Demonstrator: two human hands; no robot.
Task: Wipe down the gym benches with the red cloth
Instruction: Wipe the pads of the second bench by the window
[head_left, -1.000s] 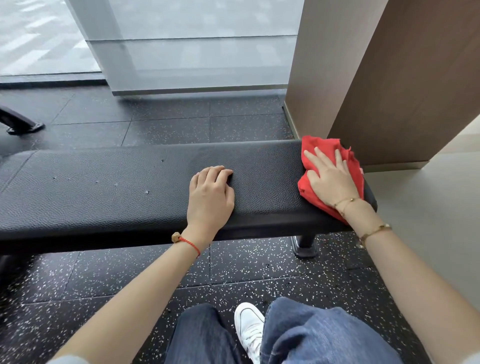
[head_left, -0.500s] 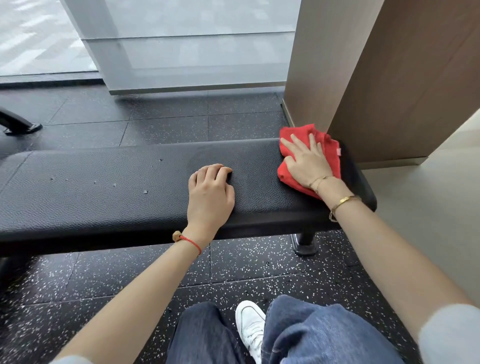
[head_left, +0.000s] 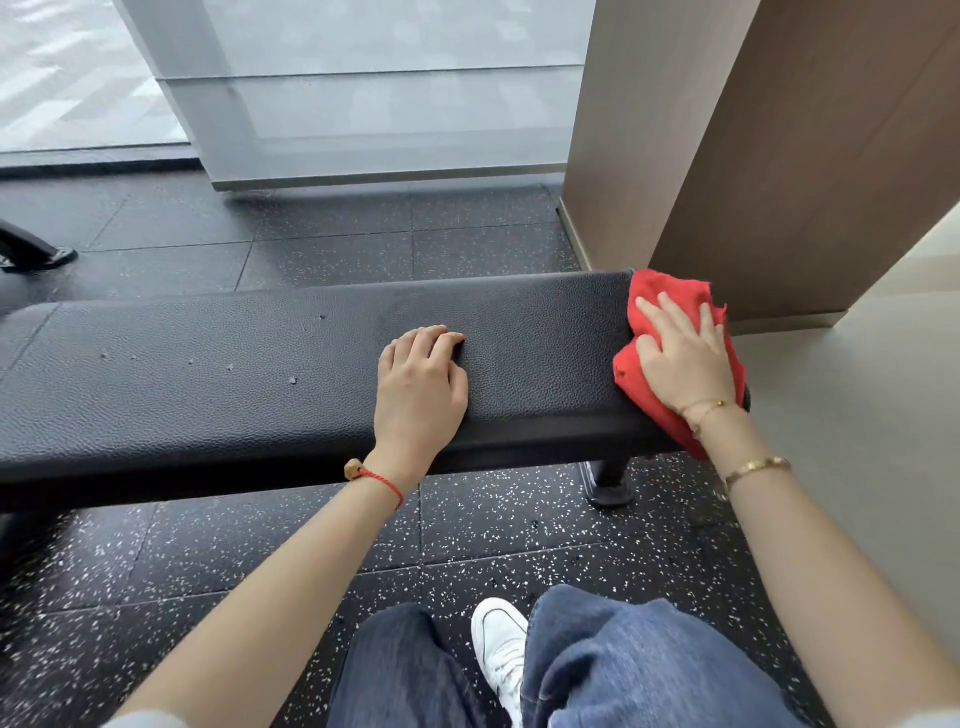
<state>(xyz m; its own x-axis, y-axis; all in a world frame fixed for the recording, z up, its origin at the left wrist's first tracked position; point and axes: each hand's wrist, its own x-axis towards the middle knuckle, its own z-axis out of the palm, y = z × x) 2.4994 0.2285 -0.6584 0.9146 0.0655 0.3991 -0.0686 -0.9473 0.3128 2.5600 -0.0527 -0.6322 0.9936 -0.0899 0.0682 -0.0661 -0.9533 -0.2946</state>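
The bench (head_left: 260, 374) runs out of view at the left edge. The right hand (head_left: 683, 358) covers the middle of the red cloth (head_left: 631, 376). The left hand (head_left: 421, 384) fingertips curl under, hidden.

- We find the bench (head_left: 234, 384) running left to right in front of us, on the floor (head_left: 322, 249).
- Our left hand (head_left: 421, 384) rests on its top, near the middle.
- At its right end lies the cloth (head_left: 670, 296), under our right hand (head_left: 683, 358).
- The wall panel (head_left: 805, 156) stands behind that end.
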